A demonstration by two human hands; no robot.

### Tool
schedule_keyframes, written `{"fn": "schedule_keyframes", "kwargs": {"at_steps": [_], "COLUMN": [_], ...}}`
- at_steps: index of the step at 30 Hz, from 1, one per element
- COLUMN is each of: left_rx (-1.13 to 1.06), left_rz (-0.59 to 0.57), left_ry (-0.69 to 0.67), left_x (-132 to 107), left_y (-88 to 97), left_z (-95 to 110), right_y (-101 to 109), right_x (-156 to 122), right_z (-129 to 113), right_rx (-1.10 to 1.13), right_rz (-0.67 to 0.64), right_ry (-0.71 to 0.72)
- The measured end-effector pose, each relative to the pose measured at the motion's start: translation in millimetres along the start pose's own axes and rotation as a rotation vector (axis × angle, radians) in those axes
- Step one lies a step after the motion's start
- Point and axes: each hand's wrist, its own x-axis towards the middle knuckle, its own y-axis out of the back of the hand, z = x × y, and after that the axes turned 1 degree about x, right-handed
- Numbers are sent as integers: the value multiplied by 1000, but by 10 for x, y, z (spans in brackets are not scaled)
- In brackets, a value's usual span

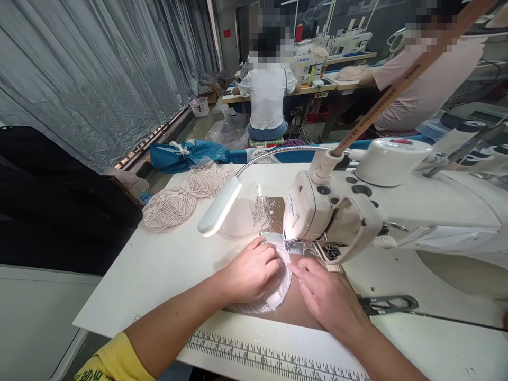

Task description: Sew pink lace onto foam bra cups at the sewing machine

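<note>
Our left hand [252,272], fingers loosely curled, presses the pale lace cup piece [282,283] flat beneath the needle of the white sewing machine [357,211]; our right hand [323,296], fingers extended, touches its edge.

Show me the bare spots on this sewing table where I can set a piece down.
Biggest free patch: the table left of the left hand, bordered by the lace cups and lamp head. A smaller one lies front right, between the snips and the table's front edge. Crowded: under the sewing machine head, where it and the right hand press a lace piece.
</note>
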Motion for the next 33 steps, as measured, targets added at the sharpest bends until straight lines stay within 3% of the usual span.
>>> {"fn": "schedule_keyframes", "kwargs": {"at_steps": [13,23,33], "left_rx": [-34,-32,-56], "left_rz": [42,-14,-54], "left_ry": [50,-127,-94], "left_x": [23,52,46], "left_y": [-43,-19,22], "left_z": [-118,-149,-172], "right_y": [-104,-96,-94], "right_x": [19,20,7], "right_z": [-3,-6,-23], "right_rx": [-117,-103,-152], "right_rz": [-32,10,-4], "right_ry": [-118,-31,-42]}}
